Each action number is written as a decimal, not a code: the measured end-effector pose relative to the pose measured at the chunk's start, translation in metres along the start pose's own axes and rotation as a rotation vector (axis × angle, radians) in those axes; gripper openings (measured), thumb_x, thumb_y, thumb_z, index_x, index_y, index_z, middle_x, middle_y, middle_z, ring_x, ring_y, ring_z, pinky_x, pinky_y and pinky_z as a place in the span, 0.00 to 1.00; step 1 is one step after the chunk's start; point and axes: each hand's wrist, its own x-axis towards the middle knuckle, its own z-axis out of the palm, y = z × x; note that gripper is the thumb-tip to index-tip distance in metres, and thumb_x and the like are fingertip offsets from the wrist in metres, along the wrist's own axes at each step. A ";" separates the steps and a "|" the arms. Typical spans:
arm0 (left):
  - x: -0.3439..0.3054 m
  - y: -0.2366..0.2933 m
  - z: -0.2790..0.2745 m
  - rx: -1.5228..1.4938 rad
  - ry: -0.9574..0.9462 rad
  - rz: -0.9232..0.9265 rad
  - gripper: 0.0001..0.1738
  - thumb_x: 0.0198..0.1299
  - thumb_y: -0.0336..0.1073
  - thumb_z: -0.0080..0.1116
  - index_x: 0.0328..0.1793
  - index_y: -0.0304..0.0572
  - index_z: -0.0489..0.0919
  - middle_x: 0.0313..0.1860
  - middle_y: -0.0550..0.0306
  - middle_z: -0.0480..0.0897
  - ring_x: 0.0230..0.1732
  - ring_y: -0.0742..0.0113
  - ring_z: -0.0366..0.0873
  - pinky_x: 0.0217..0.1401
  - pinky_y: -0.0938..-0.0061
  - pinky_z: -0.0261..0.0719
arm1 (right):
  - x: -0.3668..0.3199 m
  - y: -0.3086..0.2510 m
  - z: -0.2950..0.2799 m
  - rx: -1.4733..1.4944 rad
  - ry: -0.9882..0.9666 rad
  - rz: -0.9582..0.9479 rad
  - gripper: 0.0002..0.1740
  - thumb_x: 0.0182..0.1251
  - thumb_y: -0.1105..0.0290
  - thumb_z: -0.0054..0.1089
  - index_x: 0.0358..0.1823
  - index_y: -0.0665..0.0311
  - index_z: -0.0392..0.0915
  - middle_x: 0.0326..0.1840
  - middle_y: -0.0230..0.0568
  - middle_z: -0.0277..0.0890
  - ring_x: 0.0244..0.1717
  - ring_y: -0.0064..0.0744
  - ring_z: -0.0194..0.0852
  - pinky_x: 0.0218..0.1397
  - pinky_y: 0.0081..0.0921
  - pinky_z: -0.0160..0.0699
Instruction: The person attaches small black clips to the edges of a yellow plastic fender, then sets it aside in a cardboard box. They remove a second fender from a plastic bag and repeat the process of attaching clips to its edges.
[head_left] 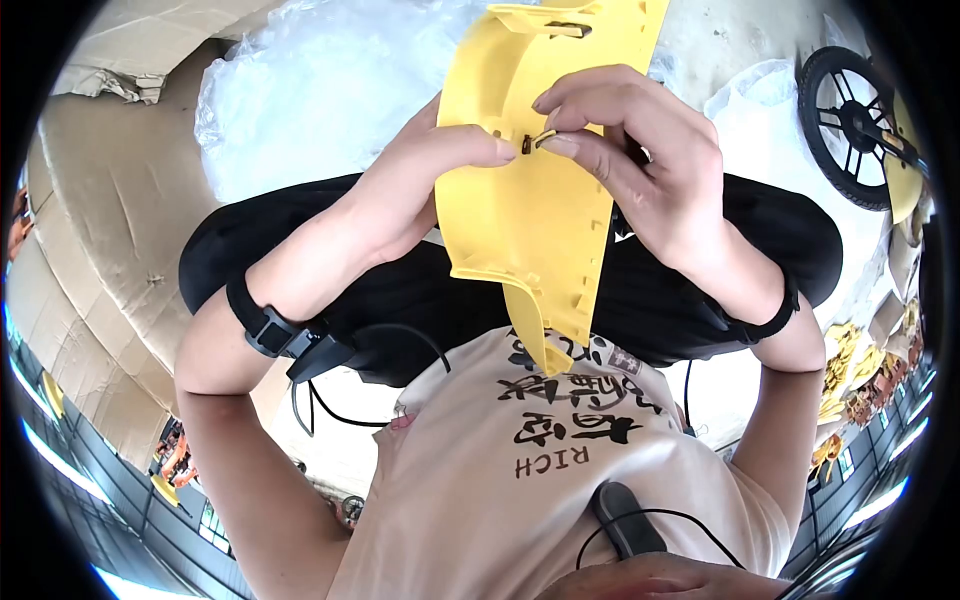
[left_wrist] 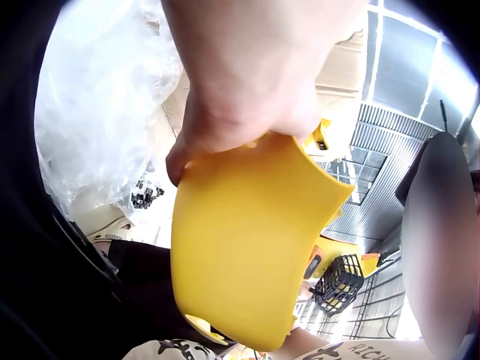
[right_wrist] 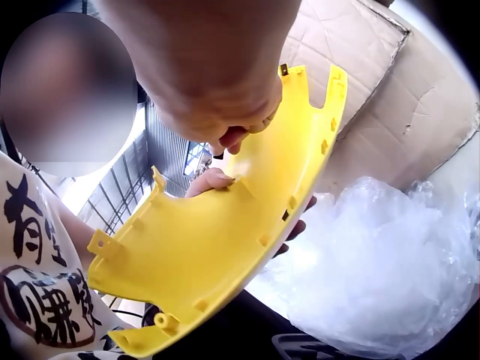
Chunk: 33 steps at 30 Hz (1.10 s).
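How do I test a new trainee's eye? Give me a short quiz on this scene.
1. True or false: the left hand holds the panel.
2. What does the right hand pinch at the panel? A) a dark part B) a wheel C) a cable
3. Fill in: beyond the hands lies a heap of clear ____.

Key: 1 true; 2 A; 3 plastic.
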 end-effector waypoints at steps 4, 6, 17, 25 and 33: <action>-0.003 0.004 -0.002 -0.019 -0.031 0.010 0.35 0.60 0.39 0.57 0.72 0.36 0.62 0.60 0.49 0.75 0.60 0.62 0.76 0.63 0.65 0.75 | -0.006 0.006 -0.003 0.211 0.017 0.295 0.06 0.65 0.77 0.64 0.42 0.67 0.78 0.35 0.34 0.82 0.29 0.16 0.78 0.26 0.17 0.69; -0.003 0.004 -0.001 -0.022 -0.008 0.062 0.34 0.60 0.39 0.56 0.72 0.36 0.62 0.59 0.48 0.76 0.60 0.61 0.77 0.63 0.65 0.75 | -0.005 0.002 -0.007 0.397 0.026 0.332 0.06 0.69 0.76 0.61 0.45 0.68 0.76 0.35 0.35 0.84 0.29 0.10 0.76 0.24 0.14 0.67; -0.002 0.005 0.001 -0.091 0.274 0.049 0.26 0.61 0.45 0.56 0.60 0.35 0.74 0.52 0.52 0.81 0.53 0.64 0.79 0.59 0.66 0.71 | -0.013 -0.001 -0.008 0.683 -0.127 0.364 0.06 0.69 0.81 0.57 0.46 0.71 0.76 0.38 0.42 0.84 0.30 0.11 0.77 0.22 0.09 0.66; 0.001 0.004 0.002 -0.007 0.313 0.022 0.26 0.64 0.46 0.48 0.61 0.36 0.73 0.53 0.52 0.79 0.56 0.65 0.75 0.62 0.62 0.68 | -0.015 -0.007 -0.007 0.452 -0.093 0.277 0.11 0.65 0.82 0.61 0.49 0.68 0.80 0.37 0.34 0.84 0.21 0.07 0.66 0.23 0.11 0.61; 0.004 -0.001 0.002 -0.062 0.360 0.009 0.22 0.64 0.44 0.52 0.58 0.37 0.75 0.51 0.55 0.80 0.52 0.68 0.77 0.59 0.67 0.71 | -0.015 -0.013 -0.002 0.296 -0.070 0.240 0.10 0.61 0.82 0.64 0.43 0.66 0.84 0.28 0.31 0.82 0.16 0.12 0.63 0.20 0.14 0.60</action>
